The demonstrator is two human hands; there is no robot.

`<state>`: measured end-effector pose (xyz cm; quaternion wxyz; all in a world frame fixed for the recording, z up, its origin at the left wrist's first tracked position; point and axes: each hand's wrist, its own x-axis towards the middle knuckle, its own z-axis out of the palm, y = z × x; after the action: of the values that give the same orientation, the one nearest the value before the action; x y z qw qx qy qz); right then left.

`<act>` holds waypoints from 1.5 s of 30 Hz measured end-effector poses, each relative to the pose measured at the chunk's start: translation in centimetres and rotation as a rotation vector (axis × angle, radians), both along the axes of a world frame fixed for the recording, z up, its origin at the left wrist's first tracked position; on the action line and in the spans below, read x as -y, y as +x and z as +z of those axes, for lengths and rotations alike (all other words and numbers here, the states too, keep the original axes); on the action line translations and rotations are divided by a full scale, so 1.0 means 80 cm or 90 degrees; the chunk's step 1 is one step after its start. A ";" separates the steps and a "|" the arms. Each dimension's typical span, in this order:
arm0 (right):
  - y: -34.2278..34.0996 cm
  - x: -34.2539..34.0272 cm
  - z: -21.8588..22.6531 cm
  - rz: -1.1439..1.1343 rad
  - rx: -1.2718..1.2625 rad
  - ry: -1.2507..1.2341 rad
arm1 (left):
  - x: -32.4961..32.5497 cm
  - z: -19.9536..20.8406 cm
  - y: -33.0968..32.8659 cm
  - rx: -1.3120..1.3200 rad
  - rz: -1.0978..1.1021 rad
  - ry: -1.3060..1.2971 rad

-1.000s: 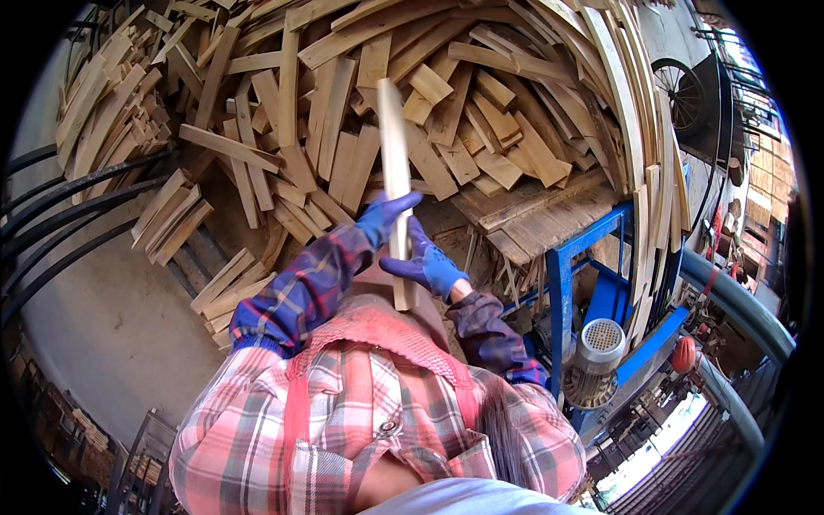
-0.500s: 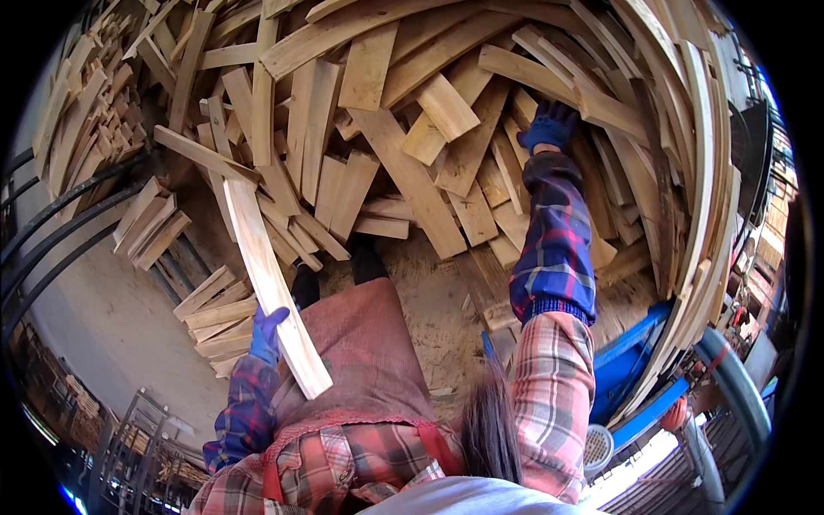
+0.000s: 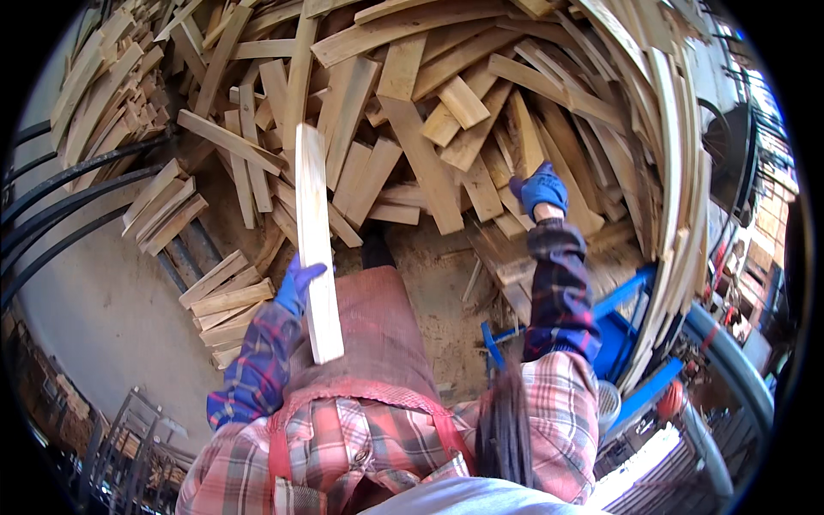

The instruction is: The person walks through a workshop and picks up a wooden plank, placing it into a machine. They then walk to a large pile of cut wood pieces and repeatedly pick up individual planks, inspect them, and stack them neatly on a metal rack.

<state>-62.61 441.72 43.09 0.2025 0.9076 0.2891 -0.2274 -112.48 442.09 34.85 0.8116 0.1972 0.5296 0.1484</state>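
A pale wooden board (image 3: 314,197) stands out in front of my apron, lengthwise away from me. My gloved left hand (image 3: 297,283) grips it near its lower end, with the thumb across its face. On the right, my gloved right hand (image 3: 542,190) is closed at the near end of another wooden board (image 3: 525,129), which lies among the pile beyond it. The fingers under that hand are partly hidden. A big loose pile of wooden boards (image 3: 429,180) spreads ahead of both hands.
Short wood pieces lie stacked on dark metal bars (image 3: 202,240) at left, beside curved black rails (image 3: 81,193). Long boards (image 3: 674,215) stand along the right side. Near my right arm is a blue metal frame (image 3: 618,335). Sawdust covers the floor (image 3: 421,287).
My right hand has drawn back toward me from deeper in the pile and closed on a board. The board in my left hand has swung more upright and shifted right.
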 end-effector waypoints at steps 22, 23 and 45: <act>0.206 0.095 0.096 -0.054 0.219 0.091 | -0.050 0.047 -0.028 -0.132 -0.004 0.062; 0.234 0.096 0.082 -0.037 0.254 0.077 | -0.045 0.043 -0.031 -0.154 0.008 0.065; 0.198 0.104 0.055 -0.082 0.185 0.135 | -0.025 0.046 0.080 0.019 -0.022 -0.039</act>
<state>-46.75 433.39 47.51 0.1303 0.9637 0.2205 -0.0751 -106.10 444.12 38.52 0.8274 0.1791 0.5182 0.1214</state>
